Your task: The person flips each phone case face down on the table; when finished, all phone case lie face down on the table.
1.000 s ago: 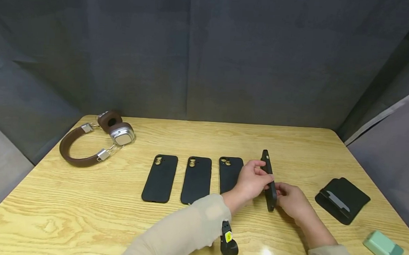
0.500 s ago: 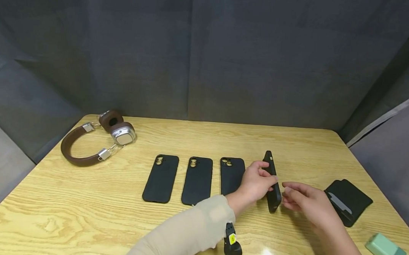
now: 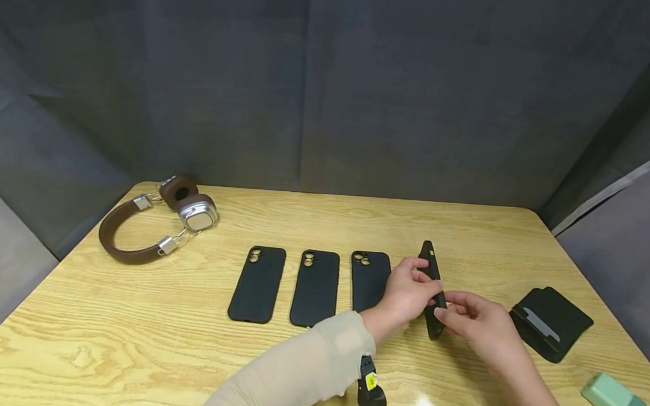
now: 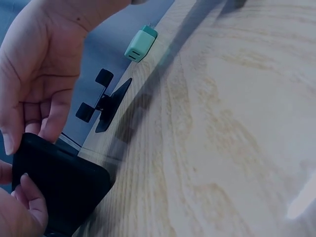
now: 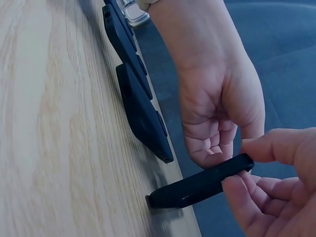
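Observation:
A black phone case (image 3: 428,256) stands on its long edge, tilted, in the head view. My left hand (image 3: 407,291) holds its left side, fingers and thumb on it. From the right, my right hand (image 3: 480,328) pinches the upper edge between thumb and fingers. In the right wrist view the case (image 5: 197,187) appears edge-on, its lower side at the wooden table. The left wrist view shows its broad black face (image 4: 69,177). To the left, three black phone cases lie flat in a row: one far left (image 3: 257,285), a middle one (image 3: 316,287), and a third (image 3: 367,280) partly behind my left hand.
Brown and silver headphones (image 3: 132,255) lie at the back left of the table (image 3: 106,339). On the right are a flat black item with a grey strip (image 3: 565,319) and a green charger (image 3: 610,400) with metal prongs. Dark cloth (image 3: 308,93) hangs behind.
My right hand has drawn away from the case to the right, then come back and pinched it. The left hand keeps its hold; the case shifted slightly right in view.

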`<state>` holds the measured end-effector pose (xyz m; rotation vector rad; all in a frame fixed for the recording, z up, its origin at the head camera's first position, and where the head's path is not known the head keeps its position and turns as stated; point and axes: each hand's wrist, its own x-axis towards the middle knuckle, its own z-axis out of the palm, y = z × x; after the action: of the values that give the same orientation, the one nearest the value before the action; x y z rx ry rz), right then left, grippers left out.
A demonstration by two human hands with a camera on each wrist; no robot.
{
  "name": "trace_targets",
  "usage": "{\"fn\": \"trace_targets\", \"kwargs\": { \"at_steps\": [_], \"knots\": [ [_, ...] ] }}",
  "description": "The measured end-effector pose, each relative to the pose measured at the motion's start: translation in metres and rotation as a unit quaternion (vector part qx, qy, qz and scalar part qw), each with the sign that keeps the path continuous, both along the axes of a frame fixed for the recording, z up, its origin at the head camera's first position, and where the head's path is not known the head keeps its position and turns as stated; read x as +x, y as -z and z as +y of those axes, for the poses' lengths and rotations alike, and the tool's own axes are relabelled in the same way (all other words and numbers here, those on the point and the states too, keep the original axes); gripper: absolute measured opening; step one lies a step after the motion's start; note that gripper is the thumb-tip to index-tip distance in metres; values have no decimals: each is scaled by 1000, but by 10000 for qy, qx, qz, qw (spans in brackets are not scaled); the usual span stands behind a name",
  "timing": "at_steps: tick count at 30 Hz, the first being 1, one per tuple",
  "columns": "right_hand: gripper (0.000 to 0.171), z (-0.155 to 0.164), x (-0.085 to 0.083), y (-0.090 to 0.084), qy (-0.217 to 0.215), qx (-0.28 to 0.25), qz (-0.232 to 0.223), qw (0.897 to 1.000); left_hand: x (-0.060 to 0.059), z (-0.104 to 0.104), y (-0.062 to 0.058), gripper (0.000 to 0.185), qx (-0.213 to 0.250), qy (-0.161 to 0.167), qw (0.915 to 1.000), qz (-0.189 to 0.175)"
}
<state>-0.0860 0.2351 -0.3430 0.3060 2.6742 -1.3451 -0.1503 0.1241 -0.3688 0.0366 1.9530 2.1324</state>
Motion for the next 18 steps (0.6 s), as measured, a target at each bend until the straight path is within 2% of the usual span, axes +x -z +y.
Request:
{"fn": "trace_targets", "kwargs": {
  "at_steps": [11, 15, 18],
  "knots": [
    [51, -4, -3, 1, 285, -360, 105, 9989, 0, -6, 3, 27, 222, 53, 9996, -182],
    [52, -4, -2, -3, 457, -397, 159, 9980, 2, -12, 4, 26, 262, 137, 9994, -175],
    [51, -3, -2, -9, 533, -632, 289, 9962, 4, -16, 6, 28, 309, 206, 9991, -200]
  ]
}}
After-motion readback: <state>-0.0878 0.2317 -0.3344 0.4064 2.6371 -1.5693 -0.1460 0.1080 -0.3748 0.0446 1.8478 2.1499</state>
